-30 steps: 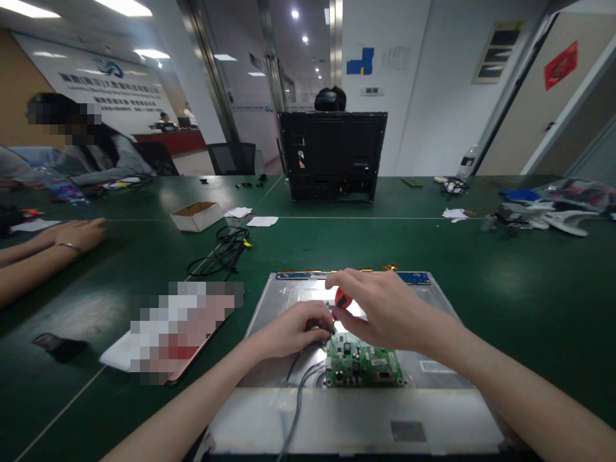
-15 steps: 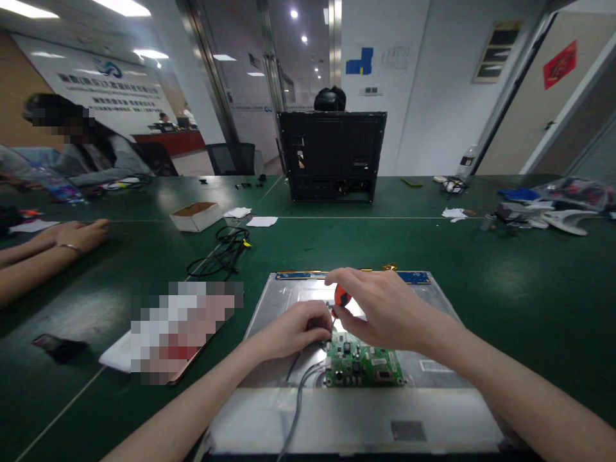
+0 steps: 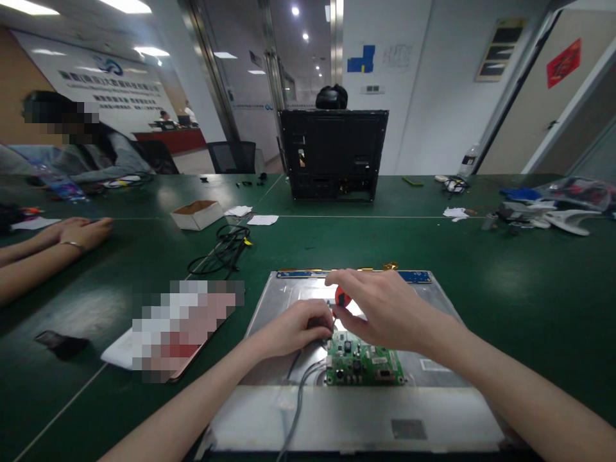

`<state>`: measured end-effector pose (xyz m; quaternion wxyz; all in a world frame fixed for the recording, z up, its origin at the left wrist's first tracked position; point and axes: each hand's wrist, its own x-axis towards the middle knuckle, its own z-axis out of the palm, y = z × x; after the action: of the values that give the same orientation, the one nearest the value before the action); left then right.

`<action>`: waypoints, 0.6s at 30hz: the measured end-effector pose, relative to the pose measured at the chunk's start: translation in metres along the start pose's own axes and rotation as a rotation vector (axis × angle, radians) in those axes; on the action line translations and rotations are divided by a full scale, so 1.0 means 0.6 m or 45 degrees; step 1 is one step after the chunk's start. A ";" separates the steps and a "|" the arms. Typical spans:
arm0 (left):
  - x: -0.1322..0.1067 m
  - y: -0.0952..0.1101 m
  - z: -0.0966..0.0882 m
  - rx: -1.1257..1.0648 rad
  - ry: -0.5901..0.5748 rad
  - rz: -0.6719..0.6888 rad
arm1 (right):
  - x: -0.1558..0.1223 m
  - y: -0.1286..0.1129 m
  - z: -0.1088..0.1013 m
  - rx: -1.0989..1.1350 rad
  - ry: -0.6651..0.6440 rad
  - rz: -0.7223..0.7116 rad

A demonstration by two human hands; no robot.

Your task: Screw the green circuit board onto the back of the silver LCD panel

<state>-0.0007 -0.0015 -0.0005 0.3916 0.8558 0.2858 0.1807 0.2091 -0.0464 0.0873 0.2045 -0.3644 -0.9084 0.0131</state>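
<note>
White walls [image 3: 447, 102] stand behind a green table [image 3: 520, 308], where a metal-backed panel [image 3: 356, 410] lies flat before the person. Beyond the panel stands a black housing [image 3: 332, 154]; to its far left, another person's hands [image 3: 89, 234] have edged slightly nearer. The right hand [image 3: 385, 305] hangs over the panel's middle, the left hand [image 3: 296, 327] just left of that, both almost exactly where they were a second ago. A green circuit board [image 3: 360, 366] sits on the panel, near its middle, with a grey cable [image 3: 298, 410] running off toward the panel's near edge. Above the board's far left corner, the right fingers grasp a red handle [image 3: 342, 296]; its dark marking seems to sit differently now, suggesting a small twist at one steady spot. The left fingers curl in at that corner; whether they pinch anything, I cannot tell.
</note>
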 end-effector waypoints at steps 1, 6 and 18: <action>0.000 0.001 -0.001 -0.010 0.003 0.008 | 0.000 0.000 0.001 -0.008 0.003 -0.004; 0.001 0.001 -0.002 -0.036 -0.010 0.027 | 0.001 0.004 0.004 -0.023 0.015 -0.011; -0.001 0.003 -0.001 -0.022 -0.012 -0.025 | 0.005 0.008 0.010 0.015 0.099 -0.042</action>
<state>-0.0004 -0.0025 0.0011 0.4020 0.8504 0.2908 0.1753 0.2081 -0.0405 0.0822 0.2420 -0.3483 -0.9056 0.0010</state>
